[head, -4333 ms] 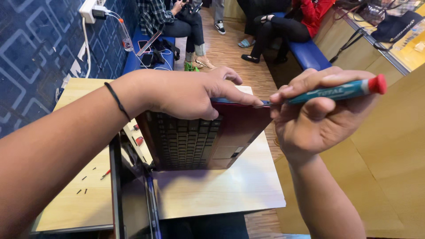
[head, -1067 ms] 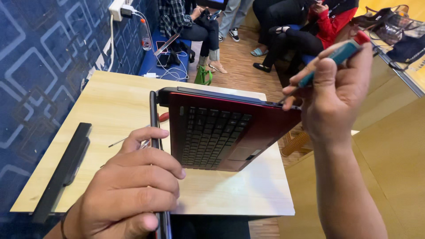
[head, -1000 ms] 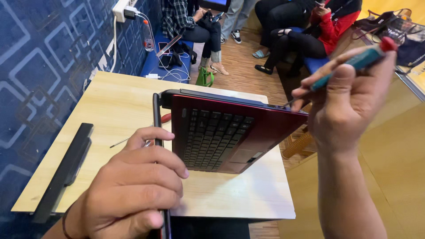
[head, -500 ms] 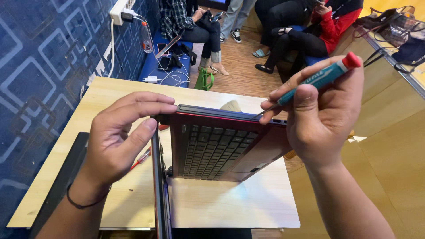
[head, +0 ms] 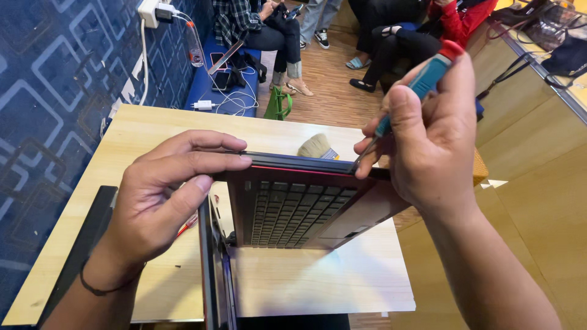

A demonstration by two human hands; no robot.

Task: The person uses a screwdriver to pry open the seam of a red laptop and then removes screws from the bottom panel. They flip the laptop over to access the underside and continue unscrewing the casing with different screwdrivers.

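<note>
Head view: a red laptop [head: 306, 201] is held above the pale wooden desk [head: 110, 140], its keyboard half tipped up on edge with the keys facing the camera. Its screen half [head: 211, 269] hangs down at the near left of the keyboard, seen edge-on.

Left hand [head: 162, 195]: grip clenched on the laptop's upper left edge, fingers laid along the top rim and thumb pressed against the face below it. A dark band sits on the wrist.

Right hand [head: 428, 140]: grip clenched around a screwdriver [head: 416, 85] with a teal handle and red cap. The tool slants down and leftward, and its tip meets the laptop's upper right edge at the seam. The fingertips of this hand also touch that corner.

Surroundings, placed from the laptop:
- Just beyond its top edge, a brush [head: 317, 146] with pale bristles lies on the desk, partly hidden.
- Below its left corner, a thin red item [head: 186, 227] lies on the desk; its kind cannot be told.
- Well to the left, a long black bar [head: 82, 244] lies along the desk's near left edge.
- Further left, a blue patterned wall [head: 55, 79] carries a white charger [head: 156, 11] with cables trailing down.
- Far beyond, a blue bench [head: 208, 91] holds phones and cables.
- Seated people [head: 391, 30] occupy the wooden floor area past the bench; only legs and torsos are in view.
</note>
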